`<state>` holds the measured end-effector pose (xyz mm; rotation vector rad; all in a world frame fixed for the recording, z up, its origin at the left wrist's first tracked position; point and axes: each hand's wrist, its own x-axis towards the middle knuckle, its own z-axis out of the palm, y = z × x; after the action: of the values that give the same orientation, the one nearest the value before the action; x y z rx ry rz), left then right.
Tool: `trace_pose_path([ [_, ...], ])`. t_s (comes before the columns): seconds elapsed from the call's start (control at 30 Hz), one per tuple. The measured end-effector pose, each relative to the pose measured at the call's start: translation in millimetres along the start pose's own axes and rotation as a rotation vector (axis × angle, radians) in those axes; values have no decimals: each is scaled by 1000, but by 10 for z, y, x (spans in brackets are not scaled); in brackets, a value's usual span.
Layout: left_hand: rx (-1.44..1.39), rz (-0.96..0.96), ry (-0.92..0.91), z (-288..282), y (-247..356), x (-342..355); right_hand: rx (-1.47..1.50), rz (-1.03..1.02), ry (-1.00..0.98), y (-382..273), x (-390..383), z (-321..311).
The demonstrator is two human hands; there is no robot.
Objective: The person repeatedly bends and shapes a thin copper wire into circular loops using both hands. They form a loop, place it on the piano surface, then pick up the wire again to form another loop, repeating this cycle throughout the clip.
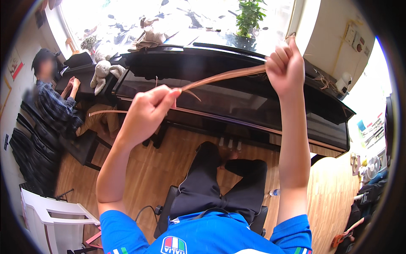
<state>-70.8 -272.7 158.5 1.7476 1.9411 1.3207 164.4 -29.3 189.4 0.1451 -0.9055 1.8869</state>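
Note:
Stretched between my hands is a bundle of long, thin tan-brown strips (230,76), rising slightly toward the right. I cannot tell what the strips are made of. My left hand (150,108) is closed on the bundle's left end, thumb pressed against the fingers. Loose strip ends curl out beside it, one trailing far left and another bending down to the right. Higher up, my right hand (286,65) makes a fist around the other end, and a short tip pokes out above it. Both hands are raised in front of a black piano (237,99).
Pedals (230,144) show under the piano. More dry strips (323,80) lie on its right end, near a white camera-like device (343,82). A potted plant (249,21) and a plush rabbit (101,74) are behind. A person (55,93) sits at left; white furniture (59,216) stands lower left.

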Motion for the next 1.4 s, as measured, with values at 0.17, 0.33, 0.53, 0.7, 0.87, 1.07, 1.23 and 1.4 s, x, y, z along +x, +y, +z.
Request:
trace_pose_path([
  [0.17,-11,22,-182,293,-236,-61,80,-108,187,-241,-665,-880],
  [0.33,17,-172,-421,939,-624,86,64,-20,362,-179,-890,-1705],
  [0.53,139,-115,-550,1470,-833,115,-157,-27,504,-54,-818,-2207],
  [0.7,-242,423,-124,1563,-221,-58,-299,-109,452,0,-878,-2156],
  [0.87,-1566,468,-713,1808,380,-355,-399,-123,468,37,-923,-2108],
  [1.07,-1920,452,-492,2203,602,-497,-449,-115,451,94,-932,-2069],
  [1.23,-1885,198,-461,1986,847,-541,-514,-149,459,-34,-947,-2100],
  [1.4,-1679,117,-462,1713,765,-589,-409,-108,429,57,-923,-2124],
])
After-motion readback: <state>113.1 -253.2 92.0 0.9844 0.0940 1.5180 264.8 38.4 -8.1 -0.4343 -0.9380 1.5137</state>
